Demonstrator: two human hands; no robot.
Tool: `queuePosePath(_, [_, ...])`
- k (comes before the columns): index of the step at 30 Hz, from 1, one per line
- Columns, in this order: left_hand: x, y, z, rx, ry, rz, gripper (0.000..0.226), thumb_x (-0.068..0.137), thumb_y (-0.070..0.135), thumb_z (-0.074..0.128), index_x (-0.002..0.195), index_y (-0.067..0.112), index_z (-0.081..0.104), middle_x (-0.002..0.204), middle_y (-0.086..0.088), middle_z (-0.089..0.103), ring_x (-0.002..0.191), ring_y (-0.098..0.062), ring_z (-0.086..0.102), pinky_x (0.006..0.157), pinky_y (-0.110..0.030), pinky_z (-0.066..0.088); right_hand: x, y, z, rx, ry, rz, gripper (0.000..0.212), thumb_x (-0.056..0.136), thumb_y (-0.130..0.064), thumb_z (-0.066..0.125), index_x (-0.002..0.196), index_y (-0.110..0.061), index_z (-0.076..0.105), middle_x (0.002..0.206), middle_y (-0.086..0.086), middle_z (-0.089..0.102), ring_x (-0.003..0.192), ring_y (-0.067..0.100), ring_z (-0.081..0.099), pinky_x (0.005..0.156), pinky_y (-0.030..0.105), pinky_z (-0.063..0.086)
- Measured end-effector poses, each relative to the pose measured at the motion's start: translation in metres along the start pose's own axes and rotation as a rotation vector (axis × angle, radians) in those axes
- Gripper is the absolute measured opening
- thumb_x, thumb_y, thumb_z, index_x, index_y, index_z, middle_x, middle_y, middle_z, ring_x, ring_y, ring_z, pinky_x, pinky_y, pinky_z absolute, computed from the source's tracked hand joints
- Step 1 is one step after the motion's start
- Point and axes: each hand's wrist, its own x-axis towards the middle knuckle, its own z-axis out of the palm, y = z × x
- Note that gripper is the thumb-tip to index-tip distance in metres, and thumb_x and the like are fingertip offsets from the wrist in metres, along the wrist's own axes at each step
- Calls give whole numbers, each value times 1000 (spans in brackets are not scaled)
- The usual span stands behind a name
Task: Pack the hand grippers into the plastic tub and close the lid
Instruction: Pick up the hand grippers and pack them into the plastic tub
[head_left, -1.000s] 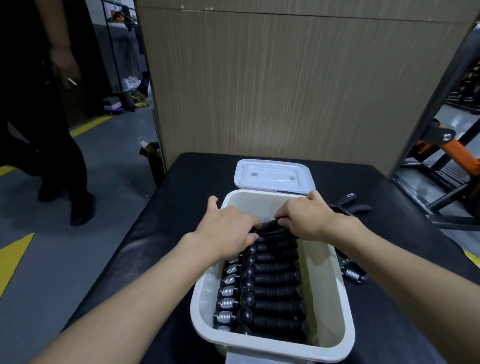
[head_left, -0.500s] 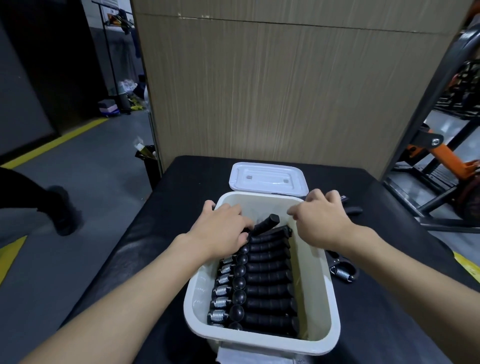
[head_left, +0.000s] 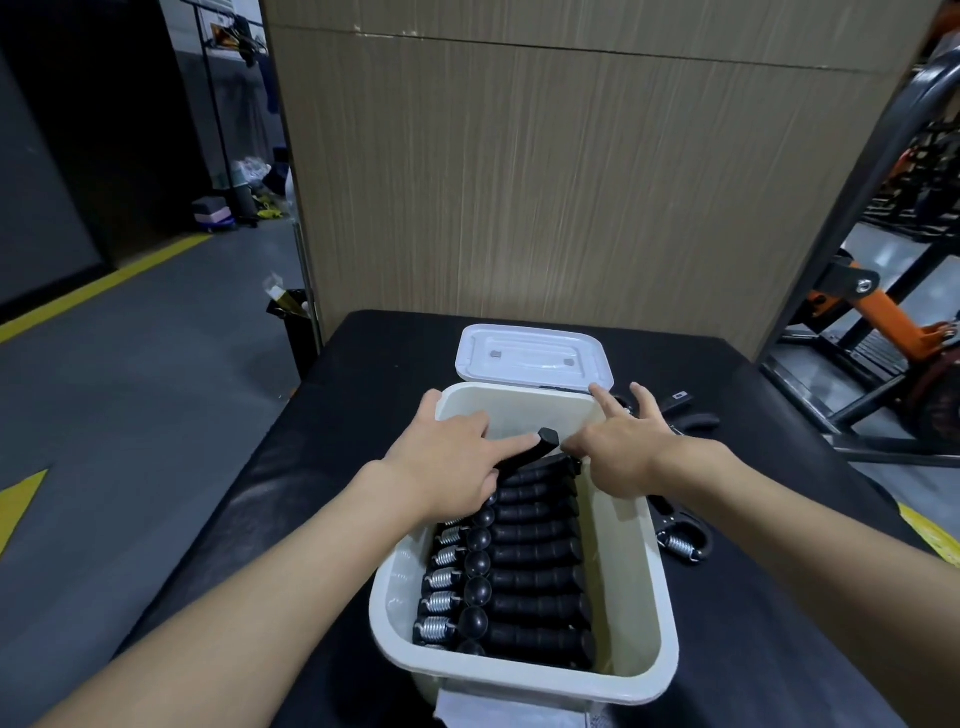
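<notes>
A white plastic tub (head_left: 644, 582) stands open on the black table, with several black hand grippers (head_left: 524, 577) stacked in a row inside, springs to the left. At the far end of the row the top gripper's handle (head_left: 540, 447) sticks up tilted. My left hand (head_left: 447, 462) lies over that gripper, its index finger stretched along the raised handle. My right hand (head_left: 618, 447) hovers over the tub's right rim with fingers spread and holds nothing. The white lid (head_left: 532, 356) lies flat just beyond the tub.
Two more hand grippers lie on the table to the right of the tub, one near (head_left: 680, 535) and one far (head_left: 685, 410). A wooden panel (head_left: 571, 182) rises behind the table. Gym equipment (head_left: 883, 312) stands at the right, grey floor at the left.
My right hand let go of the top gripper and lifted toward the tub's right rim, fingers spreading. The gripper's handle now sticks up. A person at the left walked out of view.
</notes>
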Motion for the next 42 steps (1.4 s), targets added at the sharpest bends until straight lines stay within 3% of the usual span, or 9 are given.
queuePosePath(5, [1,0,-1,-7,-13,-8,52,99,39,28,147,55,17,108,2,51,97,-16,52,106,-52,13,-1,-4,-5,-89,-77,-1,77,71,5,29,136,-30,51,140,2,52,148,27,-23,112,64,-18])
queuePosePath(10, [3,0,1,-3,-20,-14,55,98,38,29,149,52,14,112,4,53,99,-16,53,107,-52,13,2,-6,-6,-163,-88,-21,92,56,4,21,138,-26,49,136,3,54,148,32,-23,111,65,-17])
queuePosePath(15, [4,1,-1,18,-28,-7,54,100,39,26,150,52,11,114,4,52,101,-16,52,106,-54,12,-1,-9,0,-185,-21,12,73,71,5,31,135,-22,52,131,10,57,148,34,-21,110,66,-19])
queuePosePath(19, [1,1,-2,48,-42,-1,56,99,37,27,150,53,7,115,4,51,101,-17,52,107,-55,11,-10,-17,5,-156,226,-17,44,83,-7,41,118,-22,63,120,7,64,152,25,-5,113,65,-11])
queuePosePath(25, [3,1,-3,46,-46,-6,61,98,35,28,150,54,0,113,4,50,99,-17,52,105,-54,12,-6,-20,7,69,175,60,34,79,-9,41,103,-14,65,127,6,59,151,17,-10,114,63,-9])
queuePosePath(31, [5,3,-6,61,-82,-8,62,100,34,27,149,55,-4,115,1,48,85,-17,42,103,-55,16,-6,-15,8,138,186,55,42,77,-5,41,109,-17,66,129,1,60,151,13,-10,115,60,-9])
queuePosePath(35, [6,3,-9,54,-111,-15,63,100,32,27,149,55,-6,117,1,46,84,-19,44,100,-55,20,-12,-26,4,5,134,72,18,82,-8,42,93,-14,55,121,5,61,151,23,-12,114,63,-7])
queuePosePath(39, [4,4,-9,60,-118,-20,68,99,29,30,149,55,-8,118,1,45,84,-19,43,101,-55,22,-11,-41,10,-96,150,122,43,85,-10,42,127,-10,51,145,10,46,149,29,-19,113,64,-10])
queuePosePath(42, [5,3,-7,58,-122,-15,70,98,28,32,148,56,-9,118,1,45,85,-19,42,99,-54,23,-8,-45,4,-6,104,173,39,82,-7,41,120,-10,50,150,11,39,149,25,-22,114,62,-13])
